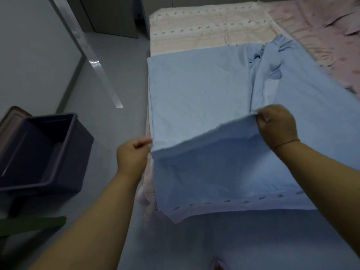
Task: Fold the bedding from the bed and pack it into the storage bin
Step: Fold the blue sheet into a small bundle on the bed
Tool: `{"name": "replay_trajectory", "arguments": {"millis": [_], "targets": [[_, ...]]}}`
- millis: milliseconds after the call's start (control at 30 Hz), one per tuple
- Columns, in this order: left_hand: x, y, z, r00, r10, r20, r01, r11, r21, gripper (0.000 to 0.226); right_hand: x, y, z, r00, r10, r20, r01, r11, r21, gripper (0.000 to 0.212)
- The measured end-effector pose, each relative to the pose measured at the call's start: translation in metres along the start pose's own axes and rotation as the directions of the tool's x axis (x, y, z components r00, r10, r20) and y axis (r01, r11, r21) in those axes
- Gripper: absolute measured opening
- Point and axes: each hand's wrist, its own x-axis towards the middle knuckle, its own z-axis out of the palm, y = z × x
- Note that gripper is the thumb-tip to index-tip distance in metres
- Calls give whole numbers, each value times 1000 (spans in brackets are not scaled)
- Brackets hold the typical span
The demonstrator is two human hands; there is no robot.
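bed point(194, 22): takes up the whole right side of the room, running from near to far, with a cream patterned cover showing at the far end and a pinkish one off to the far right.
blue sheet point(198, 88): this is the thing being folded. It lies spread over the near half of the bed, fairly flat on the left, bunched into a wrinkly ridge toward the far right.
storage bin point(41, 152): dark purple tub on the floor, left of the bed, open and looks empty from here. Well apart from the sheet, so nothing's packed yet.
right hand point(276, 125): pinched shut on the near edge of the sheet, lifting that corner up off the bed.
left hand point(133, 152): also closed on the same edge, at the left corner by the bed's side.
fold status: I'd guess an early fold, near edge about to go toward the far end.
what could go wrong: that bunched bit on the far right will probably get trapped inside the fold and make it lumpy. Also the held edge sags between the hands, so the corners might not line up, and a loose pinch could let the left corner slide off the bed onto the floor.
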Motion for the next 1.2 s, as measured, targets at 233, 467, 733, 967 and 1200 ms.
{"name": "replay_trajectory", "arguments": {"millis": [233, 467, 733, 967, 1200], "targets": [[-7, -26, 1, 979, -203, 19, 203, 979, -15, 29, -24, 8, 10, 936, -121, 330, 100, 992, 81, 11], [-27, -102, 14, 803, -577, 151, 559, 816, 147, 30, -74, 22, 49, 547, 95, 832, 85, 982, -168, 20], [-47, -123, 17, 774, -612, 164, 536, 770, 346, 39, -98, 17, 69, 267, 114, 957, 229, 957, -178, 33], [-41, -95, 48, 815, -522, 251, 362, 797, 484, 51, -84, 39, 62, 268, 140, 953, 144, 972, -184, 44], [-23, -28, 144, 838, -392, 380, 235, 887, 397, 44, -50, 94, 38, 366, 191, 911, -26, 980, -196, 44]]}}
